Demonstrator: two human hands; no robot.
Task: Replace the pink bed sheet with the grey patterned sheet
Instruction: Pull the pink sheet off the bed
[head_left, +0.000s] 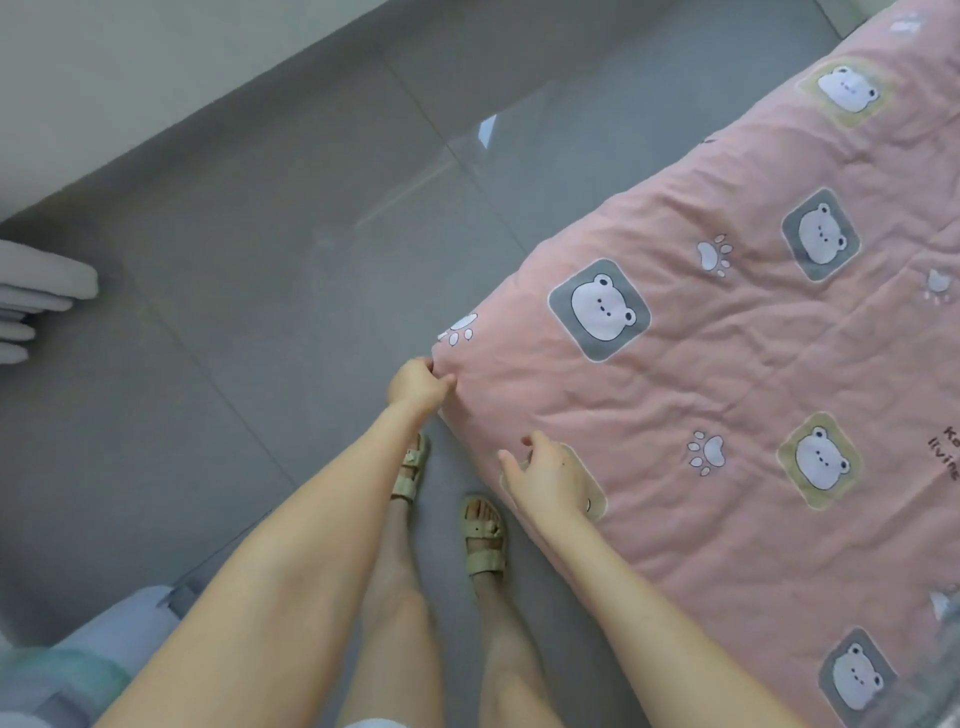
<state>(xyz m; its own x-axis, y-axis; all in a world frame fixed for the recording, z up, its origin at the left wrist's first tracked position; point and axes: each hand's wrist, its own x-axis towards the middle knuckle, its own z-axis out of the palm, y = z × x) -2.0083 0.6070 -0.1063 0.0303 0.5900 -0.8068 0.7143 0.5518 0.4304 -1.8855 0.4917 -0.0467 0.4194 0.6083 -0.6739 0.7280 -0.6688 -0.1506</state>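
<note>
The pink bed sheet (727, 364), printed with bear faces and paw prints, covers the bed on the right half of the view and is wrinkled. My left hand (418, 384) pinches the sheet's near corner at the bed's edge. My right hand (545, 475) hovers over the sheet just right of that corner, fingers spread and relaxed, holding nothing. No grey patterned sheet shows in the view.
Grey tiled floor (260, 312) fills the left and middle. My feet in beige sandals (483, 535) stand beside the bed's edge. Folded white cloth (36, 301) lies at the far left. A pale wall base runs along the top left.
</note>
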